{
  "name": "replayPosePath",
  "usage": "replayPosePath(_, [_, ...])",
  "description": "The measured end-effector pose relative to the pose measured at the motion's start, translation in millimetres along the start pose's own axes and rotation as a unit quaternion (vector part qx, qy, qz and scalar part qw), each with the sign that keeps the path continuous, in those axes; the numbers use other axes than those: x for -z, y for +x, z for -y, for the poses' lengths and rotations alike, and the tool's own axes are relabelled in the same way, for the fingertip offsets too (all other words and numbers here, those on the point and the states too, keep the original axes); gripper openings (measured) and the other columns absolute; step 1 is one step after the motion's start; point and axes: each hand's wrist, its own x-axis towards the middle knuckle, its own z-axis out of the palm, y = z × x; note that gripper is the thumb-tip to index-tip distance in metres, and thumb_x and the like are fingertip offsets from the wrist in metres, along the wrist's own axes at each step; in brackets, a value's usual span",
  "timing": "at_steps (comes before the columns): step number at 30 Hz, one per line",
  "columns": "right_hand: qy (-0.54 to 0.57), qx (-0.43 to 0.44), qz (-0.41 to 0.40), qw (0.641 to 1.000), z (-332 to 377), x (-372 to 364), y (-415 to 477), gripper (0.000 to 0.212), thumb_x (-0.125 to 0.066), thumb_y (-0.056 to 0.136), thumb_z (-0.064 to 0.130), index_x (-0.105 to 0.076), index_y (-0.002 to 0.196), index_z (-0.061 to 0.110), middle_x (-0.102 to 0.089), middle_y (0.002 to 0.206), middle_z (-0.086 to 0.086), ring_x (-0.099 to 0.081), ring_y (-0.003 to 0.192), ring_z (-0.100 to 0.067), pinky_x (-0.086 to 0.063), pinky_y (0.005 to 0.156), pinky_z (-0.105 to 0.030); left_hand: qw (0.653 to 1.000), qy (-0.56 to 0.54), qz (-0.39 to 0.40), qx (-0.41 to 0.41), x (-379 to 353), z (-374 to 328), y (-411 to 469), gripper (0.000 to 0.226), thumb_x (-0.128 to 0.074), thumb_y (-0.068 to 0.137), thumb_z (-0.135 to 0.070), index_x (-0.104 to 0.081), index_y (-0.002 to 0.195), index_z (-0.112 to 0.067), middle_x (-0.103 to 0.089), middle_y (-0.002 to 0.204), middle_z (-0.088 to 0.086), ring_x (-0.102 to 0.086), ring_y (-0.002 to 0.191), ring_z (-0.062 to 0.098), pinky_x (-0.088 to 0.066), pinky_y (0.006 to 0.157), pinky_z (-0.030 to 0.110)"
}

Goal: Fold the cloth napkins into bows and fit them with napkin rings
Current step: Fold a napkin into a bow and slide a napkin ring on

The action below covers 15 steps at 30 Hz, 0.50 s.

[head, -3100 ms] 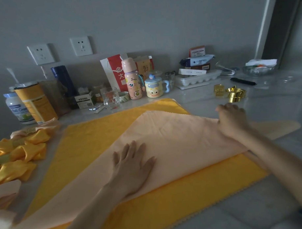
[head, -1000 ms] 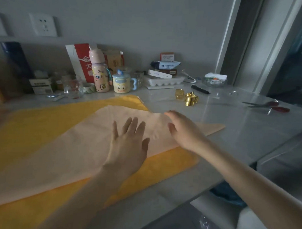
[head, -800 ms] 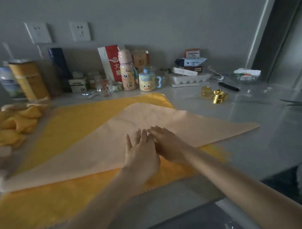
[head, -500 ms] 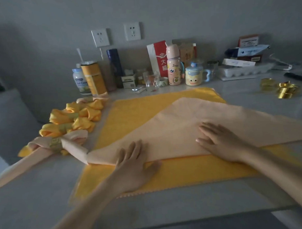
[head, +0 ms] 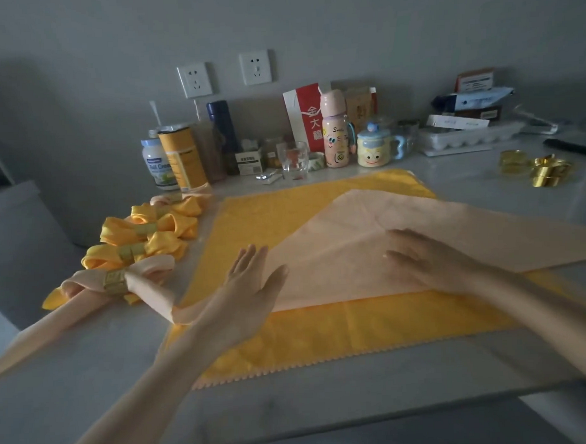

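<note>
With our left hand (head: 250, 286) and right hand (head: 419, 260) both spread flat and gripping nothing on the peach napkin (head: 352, 239), folded into a triangle atop the yellow napkin (head: 284, 215) on the surface (head: 91, 378), we risk dragging the layers apart and skewing the crease.

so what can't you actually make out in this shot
Head view only:
peach napkin: right tip cut off by the frame edge.
yellow napkin: middle hidden under the peach napkin.
gold napkin rings: blurred and clustered, count unclear.
rearmost bow: mostly hidden behind the yellow bows.
small box: label too small to read.
</note>
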Motion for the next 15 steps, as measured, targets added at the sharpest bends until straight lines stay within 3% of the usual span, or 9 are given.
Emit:
replayPosePath(3, [0.073, -0.023, -0.072, 0.994, -7.6, 15.9, 8.2, 0.048, -0.042, 0.098, 0.03, -0.035, 0.143, 0.013, -0.033, 0.15, -0.001, -0.032, 0.137, -0.018, -0.023, 0.108, -0.026, 1.0, -0.003, -0.004, -0.029, 0.2, -28.7, 49.3, 0.059, -0.033, 0.099, -0.044, -0.019, 0.149, -0.017, -0.015, 0.157, 0.0, -0.014, 0.144, 0.017, -0.018, 0.113, 0.031])
replayPosePath(7, [0.074, -0.073, -0.106, 0.989, -27.0, 28.0, 21.6, 0.04, -0.048, 0.096, 0.02, -0.045, 0.134, 0.011, -0.045, 0.142, -0.003, -0.043, 0.13, -0.02, -0.033, 0.105, -0.028, 1.0, 0.016, 0.002, -0.016, -8.7, -53.2, 118.6, 0.052, -0.044, 0.098, -0.035, -0.035, 0.142, -0.009, -0.038, 0.146, 0.009, -0.043, 0.128, 0.025, -0.037, 0.095, 0.028])
replayPosePath(15, [0.115, -0.103, -0.124, 0.98, -54.9, 28.2, 58.4, 0.038, -0.052, 0.093, 0.016, -0.05, 0.13, 0.014, -0.055, 0.129, -0.006, -0.052, 0.118, -0.022, -0.04, 0.091, -0.027, 0.999, 0.045, 0.02, 0.022, -35.8, -69.9, 215.4, 0.053, -0.05, 0.094, -0.037, -0.039, 0.137, -0.008, -0.042, 0.14, 0.012, -0.044, 0.123, 0.028, -0.041, 0.095, 0.034])
